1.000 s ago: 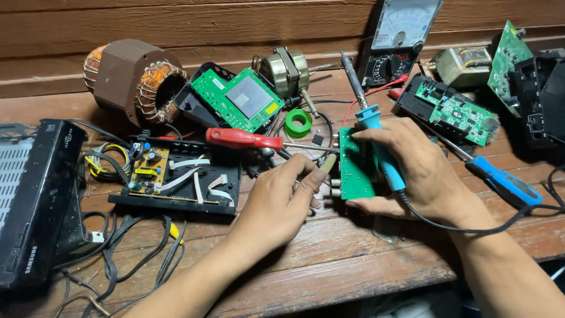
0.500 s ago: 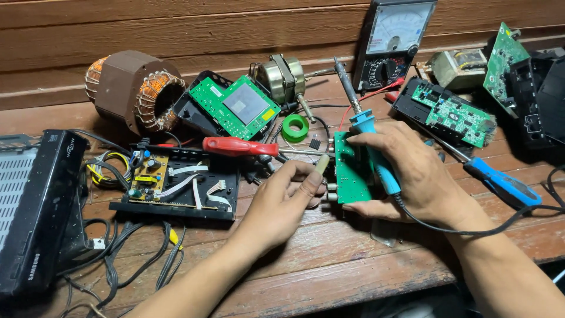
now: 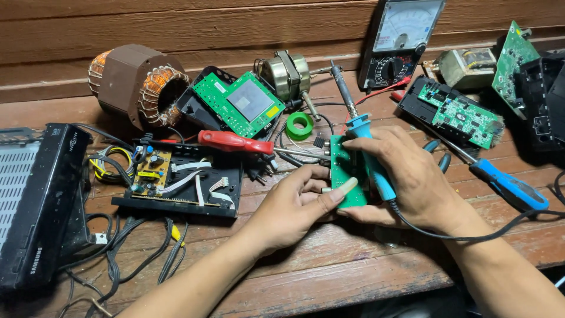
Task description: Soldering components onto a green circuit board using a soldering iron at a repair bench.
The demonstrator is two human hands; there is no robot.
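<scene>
Wooden tabletop: our left hand pinches a small green board; right hand clasps soldering iron, whose hot tip could burn nearby fingers.

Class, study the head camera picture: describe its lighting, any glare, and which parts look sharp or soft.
Head view: even, soft daylight with faint shadows under the left hand and right hand; mild glare on the meter face; the small green board and soldering iron are sharp; edges bend slightly from the wide lens.
</scene>
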